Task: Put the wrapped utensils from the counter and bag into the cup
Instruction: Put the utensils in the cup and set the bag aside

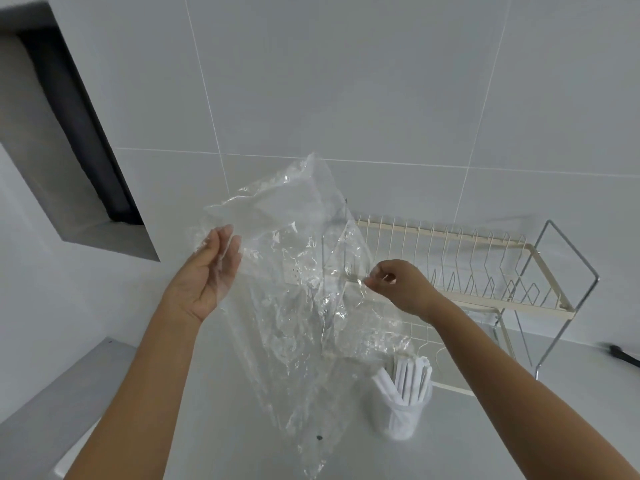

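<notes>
A large clear plastic bag hangs in the air above the counter, crumpled and see-through, with nothing visible inside it. My left hand holds its left edge, fingers flat against the plastic. My right hand pinches the bag's right edge between thumb and fingers. Below the bag, a translucent cup stands on the counter with several white paper-wrapped utensils upright in it.
A cream wire dish rack on a metal frame stands against the tiled wall at the right, behind the cup. A dark window recess is at the left. The pale counter has a raised grey ledge along its left side.
</notes>
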